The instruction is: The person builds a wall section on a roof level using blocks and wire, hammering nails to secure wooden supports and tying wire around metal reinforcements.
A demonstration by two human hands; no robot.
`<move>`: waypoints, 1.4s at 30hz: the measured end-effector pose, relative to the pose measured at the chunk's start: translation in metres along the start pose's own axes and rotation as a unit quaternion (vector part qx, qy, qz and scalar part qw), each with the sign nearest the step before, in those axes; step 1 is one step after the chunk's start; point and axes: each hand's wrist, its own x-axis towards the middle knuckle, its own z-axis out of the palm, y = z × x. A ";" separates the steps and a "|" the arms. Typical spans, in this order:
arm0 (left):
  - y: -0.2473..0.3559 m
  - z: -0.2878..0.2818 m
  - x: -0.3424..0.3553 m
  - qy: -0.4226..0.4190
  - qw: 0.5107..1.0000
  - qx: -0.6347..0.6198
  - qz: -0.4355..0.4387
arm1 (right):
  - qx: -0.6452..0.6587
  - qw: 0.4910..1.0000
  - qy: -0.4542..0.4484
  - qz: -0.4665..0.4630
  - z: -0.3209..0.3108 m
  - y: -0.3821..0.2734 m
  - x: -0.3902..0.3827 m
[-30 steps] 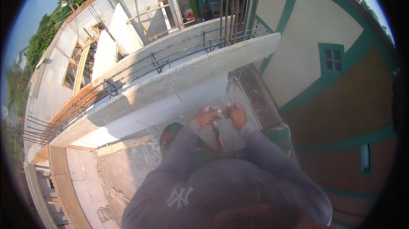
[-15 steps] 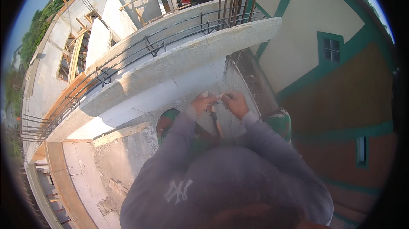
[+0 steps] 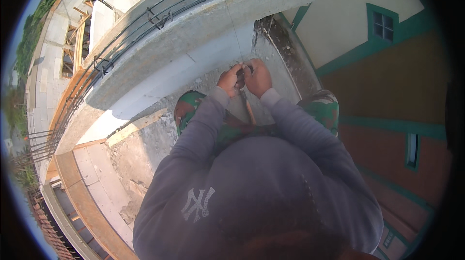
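Observation:
My left hand (image 3: 229,80) and my right hand (image 3: 259,77) are pressed together in front of me, fingers closed on a small dark piece where a thin wire (image 3: 234,32) ends. The wire runs up from my hands to the steel rebar (image 3: 160,15) on top of the curved concrete parapet (image 3: 203,27). A wooden tool handle (image 3: 250,111) points down from under my hands; which hand holds it is hidden. My knees in green camouflage trousers (image 3: 186,107) are bent on the rough concrete ledge (image 3: 145,144).
A wooden batten (image 3: 135,127) lies on the ledge to my left. Beyond the ledge's right edge is a drop beside a cream and brown wall with green trim and a window (image 3: 382,25). Formwork boards (image 3: 80,197) and an unfinished roof lie left.
My hands have drawn closer until they touch, and have moved up toward the parapet. The view has tilted down, closer to the wall.

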 end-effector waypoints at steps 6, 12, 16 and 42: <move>0.006 -0.003 0.010 -0.010 0.999 0.028 0.033 | 0.136 0.985 0.034 0.104 0.000 -0.013 -0.002; 0.013 0.006 0.017 0.018 0.995 0.068 0.070 | 0.027 0.998 0.044 0.032 0.011 0.005 0.013; 0.017 -0.003 0.021 0.001 0.998 0.018 0.057 | 0.101 0.991 -0.056 0.063 0.011 0.011 0.033; 0.033 -0.007 0.057 -0.011 0.996 -0.043 0.080 | -0.189 0.825 -0.420 0.329 0.099 0.137 -0.073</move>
